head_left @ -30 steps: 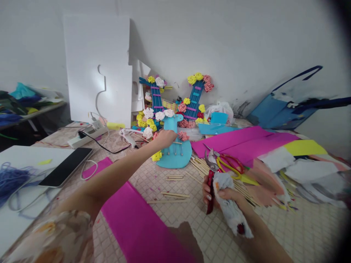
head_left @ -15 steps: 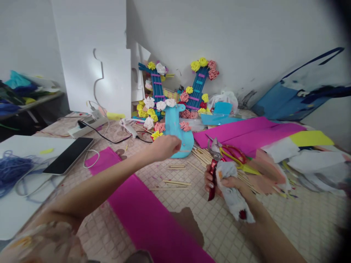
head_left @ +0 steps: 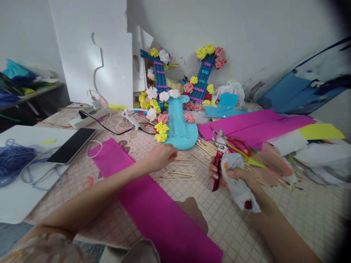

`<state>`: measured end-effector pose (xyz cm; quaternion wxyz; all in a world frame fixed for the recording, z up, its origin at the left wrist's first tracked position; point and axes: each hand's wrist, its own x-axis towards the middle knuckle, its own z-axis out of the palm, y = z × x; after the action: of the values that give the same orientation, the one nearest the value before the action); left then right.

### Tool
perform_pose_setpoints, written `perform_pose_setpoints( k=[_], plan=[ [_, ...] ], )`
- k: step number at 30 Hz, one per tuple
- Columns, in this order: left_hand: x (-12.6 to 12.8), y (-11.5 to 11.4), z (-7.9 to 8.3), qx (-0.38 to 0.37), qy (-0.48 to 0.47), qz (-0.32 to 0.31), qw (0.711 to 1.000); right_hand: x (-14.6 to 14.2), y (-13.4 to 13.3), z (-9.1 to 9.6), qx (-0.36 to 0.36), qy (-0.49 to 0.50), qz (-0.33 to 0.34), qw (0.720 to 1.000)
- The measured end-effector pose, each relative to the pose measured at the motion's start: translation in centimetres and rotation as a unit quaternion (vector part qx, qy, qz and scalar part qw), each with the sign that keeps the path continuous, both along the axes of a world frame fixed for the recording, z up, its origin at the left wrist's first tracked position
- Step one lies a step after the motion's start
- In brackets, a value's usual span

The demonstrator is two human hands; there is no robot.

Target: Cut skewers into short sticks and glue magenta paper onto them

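Pruning shears [head_left: 218, 159] in the right hand [head_left: 248, 179], left hand [head_left: 161, 157] by the short sticks [head_left: 181, 173]

The right hand is over the right half of the counter [head_left: 227, 233], its grip closed around the shears, fingers on the red handle and thumb on the other handle, which is wrapped in whitish material [head_left: 238, 186]. The blades point toward the far edge and stand somewhat apart. Just beyond them, a magenta sheet [head_left: 255, 124] spreads toward the far right corner, and a bundle of thin sticks [head_left: 206, 149] lies to its near left.

The left hand hovers near the middle of the counter with its fingers curled in; whether its grip has hold of anything, I cannot tell. The short sticks lie just beside it. Beneath the left forearm, a magenta strip [head_left: 153, 204] slants toward the near edge.

Toward the far edge stands a turquoise guitar-shaped cutout [head_left: 179, 128], with yellow paper flowers [head_left: 161, 131] at its left side. A smartphone [head_left: 71, 146] lies near the left edge.
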<state>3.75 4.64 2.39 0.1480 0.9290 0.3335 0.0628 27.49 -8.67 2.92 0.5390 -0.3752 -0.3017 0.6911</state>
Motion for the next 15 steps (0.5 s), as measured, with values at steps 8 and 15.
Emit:
perform_pose_setpoints(
  k=[8, 15],
  plan=[
    [0.2, -0.3, -0.4, 0.032, 0.043, 0.027, 0.998, 0.2, -0.2, -0.5, -0.017, 0.003, 0.007, 1.0],
    [-1.9, 0.3, 1.1, -0.05, -0.03, 0.023, 0.998, -1.1, -0.7, 1.5, -0.015, -0.053, -0.003, 0.998]
  ],
)
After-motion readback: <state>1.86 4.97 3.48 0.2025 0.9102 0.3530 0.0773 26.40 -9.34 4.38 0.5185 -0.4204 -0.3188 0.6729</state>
